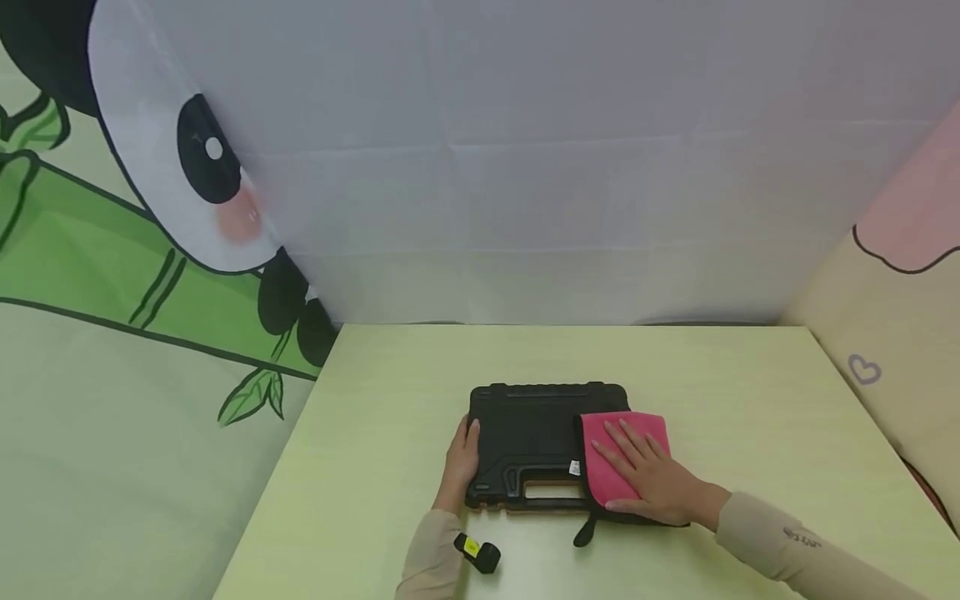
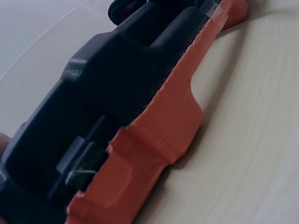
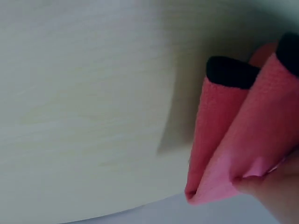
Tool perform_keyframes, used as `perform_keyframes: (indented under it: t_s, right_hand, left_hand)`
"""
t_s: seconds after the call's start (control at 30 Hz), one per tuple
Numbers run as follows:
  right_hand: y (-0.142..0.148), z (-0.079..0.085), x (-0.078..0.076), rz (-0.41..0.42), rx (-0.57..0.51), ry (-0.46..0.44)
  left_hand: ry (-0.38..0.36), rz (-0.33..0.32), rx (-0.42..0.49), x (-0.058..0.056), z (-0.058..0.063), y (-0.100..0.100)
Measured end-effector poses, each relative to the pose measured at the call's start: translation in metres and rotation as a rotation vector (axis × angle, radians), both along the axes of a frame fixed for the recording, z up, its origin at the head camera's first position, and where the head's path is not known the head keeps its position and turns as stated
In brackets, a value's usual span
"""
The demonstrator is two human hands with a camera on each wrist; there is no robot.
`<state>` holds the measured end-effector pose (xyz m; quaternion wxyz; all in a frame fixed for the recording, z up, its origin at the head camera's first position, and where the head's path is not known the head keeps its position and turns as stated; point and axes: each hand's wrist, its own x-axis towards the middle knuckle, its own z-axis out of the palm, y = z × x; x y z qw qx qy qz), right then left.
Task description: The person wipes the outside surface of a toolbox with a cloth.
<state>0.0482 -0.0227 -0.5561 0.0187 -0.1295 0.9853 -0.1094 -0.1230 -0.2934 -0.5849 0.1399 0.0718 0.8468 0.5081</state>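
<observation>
A black plastic carrying case [image 1: 525,425] with an orange lower half [image 2: 163,121] lies flat on the table, its handle toward me. My left hand [image 1: 460,462] grips the case's left edge; in the left wrist view only a bit of skin shows at the left border. A folded pink cloth [image 1: 600,479] with black edging and a white tag covers the right part of the case. My right hand [image 1: 656,483] presses on that cloth with fingers spread and straight. In the right wrist view the cloth's folded layers [image 3: 224,112] overhang the case's side.
The pale wood-look table [image 1: 337,500] extends around the case. A small black device with a yellow label [image 1: 472,547] shows by the left wrist. Printed curtains [image 1: 525,167] stand behind the table and at both sides.
</observation>
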Motion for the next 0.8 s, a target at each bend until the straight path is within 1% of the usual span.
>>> perform_keyframes:
  t_s: [0.1,0.17,0.27,0.33,0.43,0.5,0.57,0.63,0.8]
  right_hand:
    - [0.003,0.003,-0.003,-0.020,-0.013,0.054]
    - [0.006,0.002,-0.006,-0.014,-0.046,0.074]
    - [0.007,-0.006,-0.007,0.004,-0.105,0.049]
    - [0.005,-0.014,-0.007,0.017,-0.120,0.032]
    - [-0.001,-0.022,-0.008,0.004,-0.116,0.068]
    - [-0.008,-0.023,-0.011,0.005,-0.092,0.098]
    - [-0.017,-0.021,-0.014,0.010,-0.077,0.103]
    - [-0.026,-0.018,-0.019,0.018,-0.057,0.086]
    - [-0.049,-0.013,-0.032,0.015,-0.049,0.015]
  left_hand:
    - [-0.004,-0.013,0.001,-0.001,0.001,0.001]
    - [-0.010,-0.019,-0.001,-0.001,0.001,0.002]
    - [-0.015,-0.029,-0.013,-0.001,0.000,0.002]
    - [-0.016,-0.030,-0.011,0.000,-0.001,0.003]
    - [-0.008,-0.034,0.000,0.001,-0.001,0.004]
    - [-0.005,-0.030,0.008,0.001,-0.001,0.004]
    - [-0.003,-0.030,0.003,0.001,-0.001,0.005]
    - [-0.009,-0.028,-0.005,0.002,-0.001,0.006]
    - [-0.006,-0.021,-0.028,0.002,-0.001,0.009]
